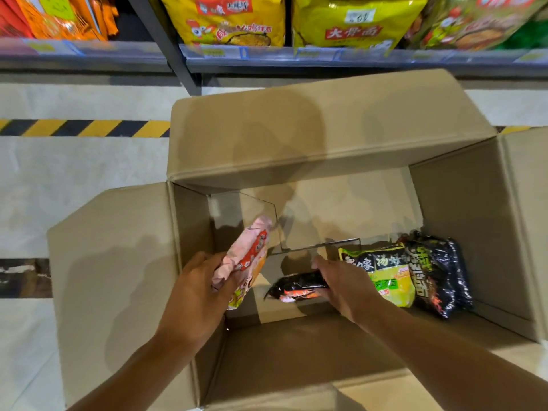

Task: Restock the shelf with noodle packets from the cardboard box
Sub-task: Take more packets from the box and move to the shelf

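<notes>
Held above the left inner side of the open brown cardboard box (296, 137): pink-and-orange plastic noodle packet (247, 256), long axis running from lower left to upper right, upper end aimed toward the box's far wall. Gripped at the lower end by the left hand (197, 295), fingers curled round the wrapper.

Deeper inside the box, near its floor: black plastic noodle packet with red-orange print (298, 287), long axis close to horizontal, crimped end pointing toward the box's left wall. Clamped at its right end by the right hand (344, 287), fingers wrapped over the top.

Just right of that hand, on the box floor: yellow-green plastic noodle packet (388, 274), standing on edge, face toward the camera. Touching its right side, against the box's right wall: black plastic noodle packets with green lettering (436, 271), also on edge.

All four box flaps folded outward. Under the box: pale tiled floor (74, 173) with a yellow-and-black striped hazard tape line (86, 128) left of the box. Beyond the box's far flap: grey metal shelf (296, 59) stocked with large yellow noodle bags (225, 19), orange packs further left.
</notes>
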Motion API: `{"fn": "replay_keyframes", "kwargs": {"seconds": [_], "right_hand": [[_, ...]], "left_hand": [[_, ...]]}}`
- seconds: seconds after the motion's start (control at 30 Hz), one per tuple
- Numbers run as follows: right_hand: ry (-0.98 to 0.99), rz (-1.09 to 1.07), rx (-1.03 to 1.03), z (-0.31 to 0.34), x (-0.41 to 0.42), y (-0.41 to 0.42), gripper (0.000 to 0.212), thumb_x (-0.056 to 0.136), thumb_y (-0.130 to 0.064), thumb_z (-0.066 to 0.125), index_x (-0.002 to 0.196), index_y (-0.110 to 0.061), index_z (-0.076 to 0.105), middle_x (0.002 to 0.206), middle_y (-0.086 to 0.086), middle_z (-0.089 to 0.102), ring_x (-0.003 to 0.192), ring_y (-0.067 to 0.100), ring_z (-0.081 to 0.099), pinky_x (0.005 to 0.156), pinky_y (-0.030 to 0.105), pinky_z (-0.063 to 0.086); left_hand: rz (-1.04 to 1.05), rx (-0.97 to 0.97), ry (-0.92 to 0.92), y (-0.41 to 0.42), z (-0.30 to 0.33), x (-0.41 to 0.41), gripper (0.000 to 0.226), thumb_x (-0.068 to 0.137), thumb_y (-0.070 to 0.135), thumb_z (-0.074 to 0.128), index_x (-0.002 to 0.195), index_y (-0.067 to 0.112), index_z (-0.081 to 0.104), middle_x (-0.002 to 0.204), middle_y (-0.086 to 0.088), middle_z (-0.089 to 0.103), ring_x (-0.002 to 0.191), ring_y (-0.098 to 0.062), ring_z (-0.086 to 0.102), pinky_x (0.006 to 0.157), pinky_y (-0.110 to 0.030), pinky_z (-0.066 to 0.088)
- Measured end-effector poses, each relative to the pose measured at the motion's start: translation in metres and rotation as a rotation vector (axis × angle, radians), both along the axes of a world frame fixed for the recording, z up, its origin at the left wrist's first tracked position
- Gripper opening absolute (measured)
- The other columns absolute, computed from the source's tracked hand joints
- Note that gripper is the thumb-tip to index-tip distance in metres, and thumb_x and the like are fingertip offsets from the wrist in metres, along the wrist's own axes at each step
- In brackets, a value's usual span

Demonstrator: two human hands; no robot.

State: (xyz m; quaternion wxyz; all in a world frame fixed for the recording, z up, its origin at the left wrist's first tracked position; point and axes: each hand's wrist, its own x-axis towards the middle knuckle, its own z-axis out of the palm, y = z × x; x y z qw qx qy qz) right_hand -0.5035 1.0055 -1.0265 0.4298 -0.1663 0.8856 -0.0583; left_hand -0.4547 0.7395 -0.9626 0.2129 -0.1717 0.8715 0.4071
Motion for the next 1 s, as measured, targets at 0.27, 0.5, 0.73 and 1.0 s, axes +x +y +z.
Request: {"fn": "replay_keyframes", "kwargs": {"seconds": [0.27, 0.5, 0.73, 1.0], "right_hand": [[0.121, -0.43, -0.198, 0.135, -0.032, 0.005, 0.045, 0.083, -0.057, 0.064, 0.124, -0.042, 0.056, 0.099, -0.011, 0.073, 0.09, 0.013, 0.068, 0.073, 0.029, 0.054], [0.248, -0.615, -0.433, 0.345, -0.075, -0.011, 0.041, 0.078, -0.054, 0.075, 0.117, -0.043, 0.066, 0.094, -0.027, 0.071, 0.079, -0.018, 0.061, 0.063, 0.004, 0.043], [0.409, -0.681, -0.609, 0.587, -0.084, -0.028, 0.029, 0.069, -0.069, 0.07, 0.095, -0.058, 0.062, 0.079, -0.035, 0.067, 0.078, -0.012, 0.064, 0.07, 0.024, 0.055], [0.52, -0.672, -0.798, 0.793, -0.076, -0.019, 0.054, 0.063, -0.058, 0.079, 0.108, -0.028, 0.073, 0.086, -0.023, 0.072, 0.075, -0.007, 0.068, 0.07, 0.02, 0.056]], "left_hand": [[0.114, 0.125, 0.064, -0.021, 0.121, -0.027, 0.017, 0.092, 0.041, 0.062, 0.108, 0.037, 0.068, 0.095, 0.019, 0.073, 0.089, 0.002, 0.069, 0.068, -0.019, 0.058], [0.194, 0.17, 0.204, -0.043, 0.317, -0.062, 0.022, 0.092, 0.021, 0.067, 0.106, 0.038, 0.069, 0.095, 0.029, 0.071, 0.093, 0.005, 0.068, 0.071, -0.008, 0.05], [0.25, 0.152, 0.364, -0.069, 0.548, -0.059, 0.039, 0.088, 0.009, 0.071, 0.095, 0.046, 0.07, 0.087, 0.029, 0.072, 0.081, 0.011, 0.065, 0.068, -0.009, 0.049], [0.281, 0.193, 0.527, -0.068, 0.738, -0.027, 0.019, 0.09, 0.016, 0.07, 0.108, 0.024, 0.069, 0.098, 0.008, 0.075, 0.092, -0.008, 0.07, 0.072, -0.019, 0.053]]}}
